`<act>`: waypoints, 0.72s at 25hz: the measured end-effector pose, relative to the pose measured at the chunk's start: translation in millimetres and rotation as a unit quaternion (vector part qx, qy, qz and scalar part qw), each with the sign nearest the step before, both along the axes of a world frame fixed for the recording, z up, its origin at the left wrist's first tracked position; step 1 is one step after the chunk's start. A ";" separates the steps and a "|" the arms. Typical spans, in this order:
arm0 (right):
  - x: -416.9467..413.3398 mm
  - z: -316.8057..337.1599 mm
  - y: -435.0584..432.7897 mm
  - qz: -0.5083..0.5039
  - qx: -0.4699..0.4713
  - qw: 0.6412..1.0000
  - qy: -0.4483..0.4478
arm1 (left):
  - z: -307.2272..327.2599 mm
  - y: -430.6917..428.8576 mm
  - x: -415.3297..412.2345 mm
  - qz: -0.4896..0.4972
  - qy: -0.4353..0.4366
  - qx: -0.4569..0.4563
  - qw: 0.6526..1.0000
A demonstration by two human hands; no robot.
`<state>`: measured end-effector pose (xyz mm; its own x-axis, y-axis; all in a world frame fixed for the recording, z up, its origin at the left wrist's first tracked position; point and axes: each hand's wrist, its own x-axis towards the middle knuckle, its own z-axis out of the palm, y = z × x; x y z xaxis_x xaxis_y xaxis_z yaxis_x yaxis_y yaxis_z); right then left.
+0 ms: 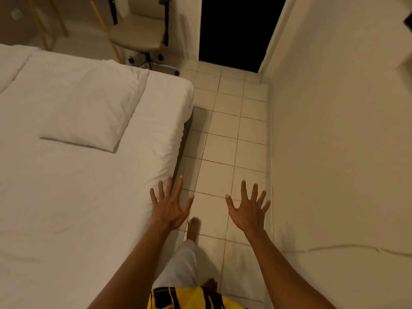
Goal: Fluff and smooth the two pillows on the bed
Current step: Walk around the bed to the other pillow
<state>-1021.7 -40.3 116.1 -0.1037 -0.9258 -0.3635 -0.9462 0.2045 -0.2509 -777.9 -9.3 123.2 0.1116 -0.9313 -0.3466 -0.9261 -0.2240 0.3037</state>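
Head view: person stands on the tiled floor (225, 139) in the aisle between bed (66, 208) and wall (334, 152), both arms held out in front.
Pillow (78, 103): lies flat on the bed near its far end, well apart from both hands, nothing resting on it.
Second pillow: a white edge at far left (9, 65) may be it or folded bedding, cannot tell.
Left hand (170, 208): grip wide open, fingers spread, palm down, over the bed's near edge, holding nothing; touching the sheet or not, cannot tell.
Right hand (247, 210): grip wide open, fingers spread, over the floor, holding nothing.
Handling guess: pillow looks soft, light, loosely filled and a bit flattened; cloth cover, not slippery, not fragile; should squash and reshape easily.
Where to hold: likely the two short ends or opposite corners, one hand each, to lift and shake; then flat palms to stroke the top smooth.
Reach: pillow is too far from here; probably needs steps forward along the aisle first.
Around: chair (142, 32) on wheels past the bed's far corner; dark doorway (234, 30) straight ahead.
In the way: aisle floor looks free; chair sits close to the far bed corner, could crowd the stance there.
Progress: judged just starting, pillow untouched.
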 end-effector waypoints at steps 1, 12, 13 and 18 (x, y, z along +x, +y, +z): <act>-0.8 -3.1 -21.2 0.008 0.006 1.000 0.000 | -2.5 -17.3 -3.7 -0.001 -0.001 0.007 1.000; 11.1 -11.8 -283.1 0.068 0.028 0.997 -0.018 | 0.8 -263.1 16.9 0.023 -0.020 0.028 0.999; 11.8 -10.1 -304.6 0.073 0.034 0.996 -0.024 | 3.3 -282.7 21.1 0.020 -0.030 0.039 0.999; 11.1 -14.5 -415.8 0.108 0.034 0.994 -0.002 | -3.9 -382.7 20.7 0.038 -0.065 0.048 0.996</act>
